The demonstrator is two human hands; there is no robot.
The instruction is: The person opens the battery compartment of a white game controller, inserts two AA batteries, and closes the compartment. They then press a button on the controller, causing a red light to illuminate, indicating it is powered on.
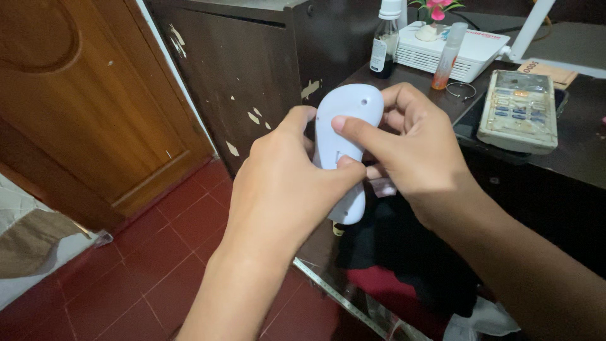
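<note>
Between both hands, above the red tiled floor (pixel 158 252), sits one white oblong plastic device (pixel 346 126), back side up. Its lower part is wrapped by the left hand (pixel 284 189), thumb pressed on the back; the right hand (pixel 413 148) grips it from the other side, thumb laid across the middle. Beyond lies a dark tabletop (pixel 568 145) with two bottles, one clear (pixel 385 44), one slim and orange-tinted (pixel 447 57), one remote control (pixel 519 110), one thin ring (pixel 461 90) and one white router (pixel 448 47). One wooden door (pixel 82 95) stands at left.
</note>
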